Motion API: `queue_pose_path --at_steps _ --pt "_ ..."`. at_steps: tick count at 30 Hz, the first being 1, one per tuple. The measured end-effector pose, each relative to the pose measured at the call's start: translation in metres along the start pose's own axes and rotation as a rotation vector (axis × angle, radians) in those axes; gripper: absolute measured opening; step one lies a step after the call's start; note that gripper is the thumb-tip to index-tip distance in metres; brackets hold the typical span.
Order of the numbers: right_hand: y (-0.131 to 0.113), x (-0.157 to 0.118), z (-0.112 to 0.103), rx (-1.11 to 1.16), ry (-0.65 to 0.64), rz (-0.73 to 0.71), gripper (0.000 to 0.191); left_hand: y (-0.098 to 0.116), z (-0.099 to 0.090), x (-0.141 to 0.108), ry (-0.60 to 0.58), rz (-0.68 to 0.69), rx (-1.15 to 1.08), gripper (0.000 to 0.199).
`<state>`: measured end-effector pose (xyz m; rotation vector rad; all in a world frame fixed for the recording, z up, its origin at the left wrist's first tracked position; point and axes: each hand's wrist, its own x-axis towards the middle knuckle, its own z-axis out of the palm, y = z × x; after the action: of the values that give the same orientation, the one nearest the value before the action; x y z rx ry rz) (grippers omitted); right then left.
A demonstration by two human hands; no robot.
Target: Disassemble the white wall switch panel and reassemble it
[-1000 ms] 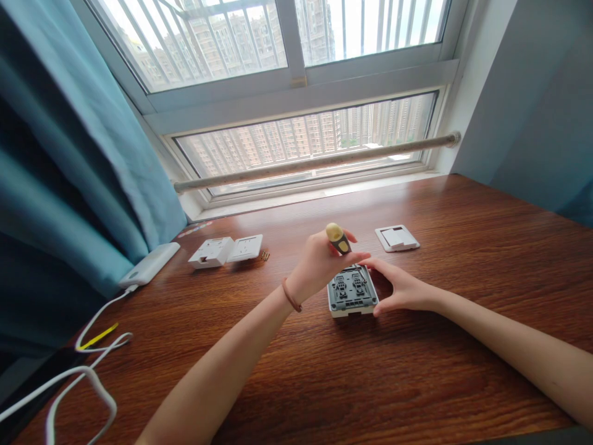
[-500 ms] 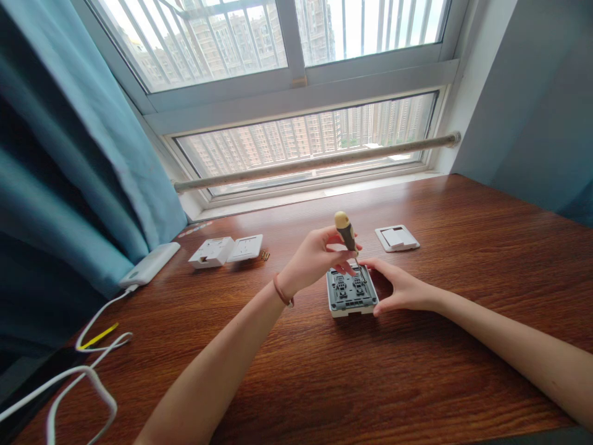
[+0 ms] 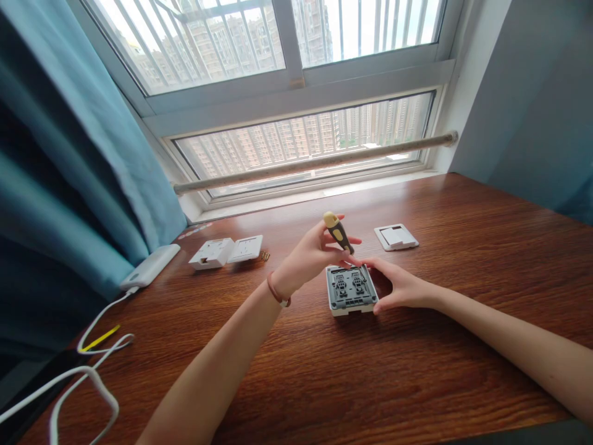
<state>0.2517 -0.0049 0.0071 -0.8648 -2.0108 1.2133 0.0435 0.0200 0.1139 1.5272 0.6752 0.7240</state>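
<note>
My left hand [image 3: 319, 250] grips a screwdriver [image 3: 338, 233] with a yellow and dark grey handle, tilted with its butt up and to the left. Its tip is hidden behind my fingers, near the far edge of a wall switch [image 3: 351, 290]. That switch has a grey inner frame with two mechanisms showing and sits on a white box on the table. My right hand [image 3: 396, 285] holds the switch's right side, thumb at the near corner and fingers at the far corner. A white switch cover [image 3: 396, 237] lies beyond my right hand.
Back left are a white box [image 3: 210, 254], a white plate [image 3: 245, 248] and several brass screws [image 3: 265, 256]. A white power strip [image 3: 151, 267] with a looping cable [image 3: 104, 314] and a yellow stick [image 3: 100, 338] lie at the left. A curtain [image 3: 92, 136] hangs there.
The screwdriver has tilted further left and my left hand has shifted slightly left, its fingers more extended. Its shaft, seen before at the switch, is now hidden. My right hand stays on the switch.
</note>
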Motion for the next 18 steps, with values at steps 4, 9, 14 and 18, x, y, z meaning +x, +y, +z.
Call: queue_pose_path --at_steps 4,9,14,18 --pt "0.001 -0.001 0.0 -0.044 0.014 -0.004 0.085 -0.009 -0.001 0.002 0.091 0.041 0.158 0.063" --pt "0.001 -0.001 -0.001 -0.041 0.012 -0.022 0.085 -0.019 0.004 0.007 0.332 0.182 0.568 0.058" --pt "0.002 0.0 -0.001 -0.044 0.004 -0.037 0.085 -0.013 0.005 0.003 0.021 0.11 0.212 0.071" --pt "0.003 0.001 -0.001 -0.054 0.006 -0.026 0.085 -0.004 0.001 0.0 -0.127 0.082 0.075 0.057"
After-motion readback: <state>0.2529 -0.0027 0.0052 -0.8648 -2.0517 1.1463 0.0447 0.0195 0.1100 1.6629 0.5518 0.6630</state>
